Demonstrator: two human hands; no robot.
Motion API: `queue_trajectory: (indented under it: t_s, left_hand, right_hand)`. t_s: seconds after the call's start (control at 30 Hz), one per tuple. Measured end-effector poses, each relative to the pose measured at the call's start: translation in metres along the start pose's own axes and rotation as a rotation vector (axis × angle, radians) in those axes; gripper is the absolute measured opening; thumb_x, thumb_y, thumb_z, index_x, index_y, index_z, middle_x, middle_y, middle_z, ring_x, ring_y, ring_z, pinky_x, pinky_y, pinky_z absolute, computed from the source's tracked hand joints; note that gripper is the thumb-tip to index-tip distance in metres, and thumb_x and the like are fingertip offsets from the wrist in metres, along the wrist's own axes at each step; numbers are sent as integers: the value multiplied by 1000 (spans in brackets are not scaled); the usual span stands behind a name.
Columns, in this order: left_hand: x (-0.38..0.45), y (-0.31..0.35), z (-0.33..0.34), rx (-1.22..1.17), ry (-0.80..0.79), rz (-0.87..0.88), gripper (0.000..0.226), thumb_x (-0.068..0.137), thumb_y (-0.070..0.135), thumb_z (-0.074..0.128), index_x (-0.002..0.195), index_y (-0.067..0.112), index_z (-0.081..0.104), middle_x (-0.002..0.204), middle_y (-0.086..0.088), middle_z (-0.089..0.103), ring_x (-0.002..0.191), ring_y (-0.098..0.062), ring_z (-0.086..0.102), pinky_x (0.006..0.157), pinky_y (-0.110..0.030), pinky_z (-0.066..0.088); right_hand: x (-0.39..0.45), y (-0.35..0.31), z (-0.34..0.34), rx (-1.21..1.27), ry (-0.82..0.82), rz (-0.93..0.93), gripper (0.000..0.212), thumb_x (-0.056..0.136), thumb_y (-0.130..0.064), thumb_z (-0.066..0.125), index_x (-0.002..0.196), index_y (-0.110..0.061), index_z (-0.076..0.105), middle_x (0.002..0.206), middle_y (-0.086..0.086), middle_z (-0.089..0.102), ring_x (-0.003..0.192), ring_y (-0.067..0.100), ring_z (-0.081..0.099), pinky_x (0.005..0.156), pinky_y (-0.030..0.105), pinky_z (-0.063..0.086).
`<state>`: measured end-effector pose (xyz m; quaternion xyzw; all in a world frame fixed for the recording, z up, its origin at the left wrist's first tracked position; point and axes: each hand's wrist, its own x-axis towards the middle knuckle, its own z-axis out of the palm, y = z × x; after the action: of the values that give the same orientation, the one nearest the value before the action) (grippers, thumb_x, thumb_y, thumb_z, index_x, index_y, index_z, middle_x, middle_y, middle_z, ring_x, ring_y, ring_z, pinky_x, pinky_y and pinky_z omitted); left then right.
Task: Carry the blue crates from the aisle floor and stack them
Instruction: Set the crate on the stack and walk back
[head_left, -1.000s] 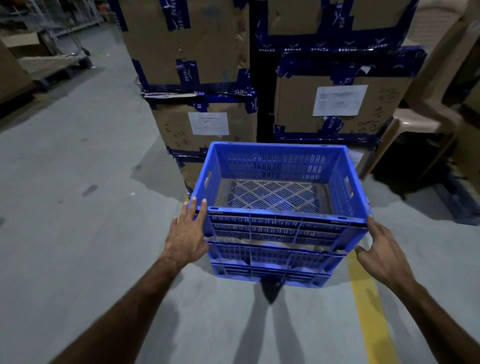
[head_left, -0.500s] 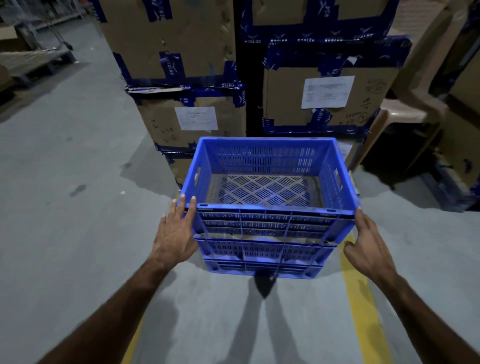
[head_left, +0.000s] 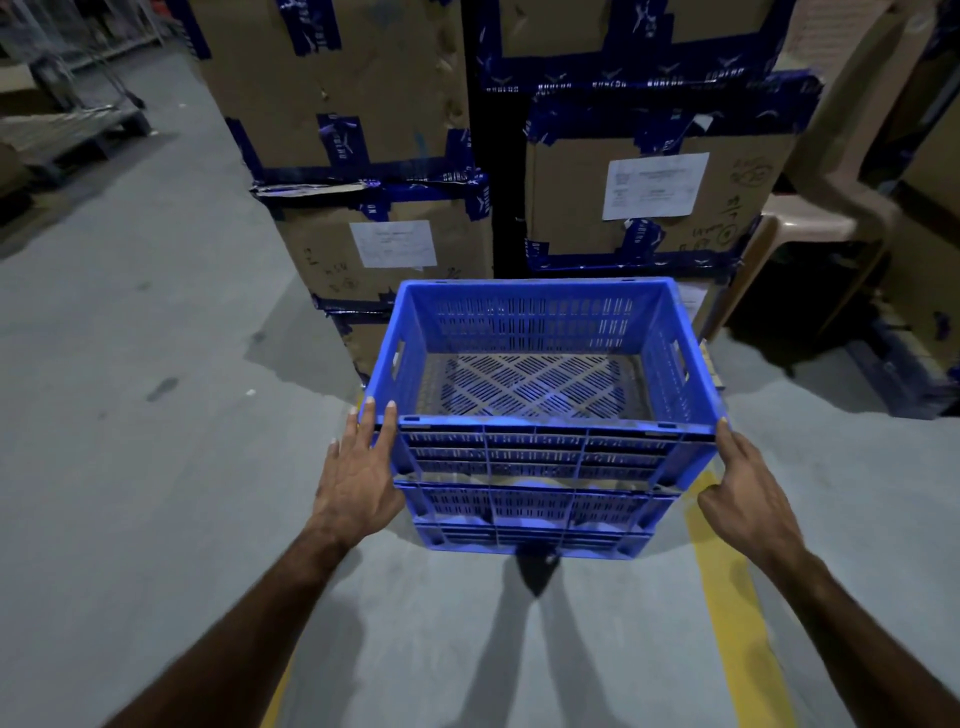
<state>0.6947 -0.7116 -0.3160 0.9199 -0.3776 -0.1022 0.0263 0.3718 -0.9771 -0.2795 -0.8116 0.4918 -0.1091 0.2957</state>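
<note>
Blue crates (head_left: 535, 467) stacked on aisle floor (head_left: 156, 467)
L hand (head_left: 358, 475) & R hand (head_left: 748, 499) flat vs top crate's sides, fingers straight, grip apart; taped boxes (head_left: 649, 171) just behind.

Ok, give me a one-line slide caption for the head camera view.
Both open hands, left and right, press the sides of stacked blue crates before taped cardboard boxes.

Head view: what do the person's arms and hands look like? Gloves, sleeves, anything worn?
Both forearms are bare as far as the frame shows: no sleeves in view. The left hand and right hand carry no gloves. No watch, band or ring can be made out in the dim light.
</note>
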Motion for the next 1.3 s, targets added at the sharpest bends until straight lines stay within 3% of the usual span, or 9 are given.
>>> queue_trajectory:
  t_s: [0.1, 0.2, 0.27, 0.4, 0.53, 0.63, 0.8, 0.97, 1.3]
  left_hand:
    - [2, 0, -2, 1, -8, 8, 112, 69, 49, 40, 166, 23, -9, 174, -11, -14, 161, -37, -4, 123, -61, 21]
    - [12, -3, -8, 23, -55, 14, 110, 79, 60, 49, 166, 26, -10, 174, -10, -15, 161, -34, -5, 123, -62, 21]
    - [22, -5, -14, 40, -74, 25, 109, 89, 68, 56, 166, 30, -11, 174, -7, -15, 161, -30, -7, 124, -61, 20]
    - [53, -4, -31, -10, -79, 31, 103, 91, 83, 42, 167, 32, -5, 175, -3, -11, 161, -26, -5, 125, -60, 18]
    - [96, 8, -41, -8, -83, 39, 109, 81, 97, 19, 167, 33, -2, 175, -1, -10, 161, -26, -4, 125, -60, 17]
    - [119, 15, -35, 25, -94, 73, 109, 79, 99, 13, 167, 35, 0, 175, 1, -13, 161, -22, -8, 126, -61, 11]
    - [127, 16, -14, 155, -22, 108, 106, 78, 99, -3, 166, 40, 1, 175, 0, -9, 161, -20, -11, 126, -58, -3]
    - [127, 17, -14, 168, -30, 113, 97, 82, 96, -2, 164, 45, -7, 173, 1, -15, 160, -21, -14, 126, -59, -6]
    - [130, 14, -7, 154, 13, 115, 96, 81, 96, -3, 164, 46, -4, 174, 4, -9, 161, -19, -10, 127, -56, -2]
  right_hand:
    - [5, -1, -5, -49, -36, 22, 92, 64, -32, 44, 155, -18, 40, 152, 17, 45, 135, 37, 49, 100, 47, 47]
    - [25, 6, -12, -155, -72, 48, 56, 77, -34, 54, 132, -27, 52, 139, 15, 53, 125, 38, 55, 94, 50, 52]
    - [40, 1, -17, -197, -52, 24, 47, 86, -39, 57, 132, -28, 53, 141, 13, 52, 126, 38, 55, 97, 52, 52]
    - [75, -23, -13, -342, -83, -55, 72, 99, -52, 55, 159, -20, 30, 166, 9, 27, 147, 35, 38, 110, 52, 43]
    - [112, -36, 5, -458, -165, -182, 85, 99, -67, 41, 165, -22, 13, 173, 4, 7, 158, 27, 14, 122, 56, 26]
    - [135, -35, 13, -516, -192, -192, 91, 95, -79, 29, 166, -25, 9, 174, 1, 1, 159, 25, 5, 125, 58, 17]
    - [143, -13, 34, -609, -81, -196, 105, 80, -93, -5, 165, -33, 15, 174, -5, 7, 160, 16, 3, 126, 52, 8]
    - [141, -15, 37, -617, -40, -191, 100, 84, -92, -1, 164, -36, 15, 173, -6, 10, 160, 14, 3, 126, 51, 6]
    - [144, -8, 44, -596, 18, -204, 96, 86, -92, 7, 163, -37, 22, 171, -7, 21, 159, 13, 11, 123, 49, 14]
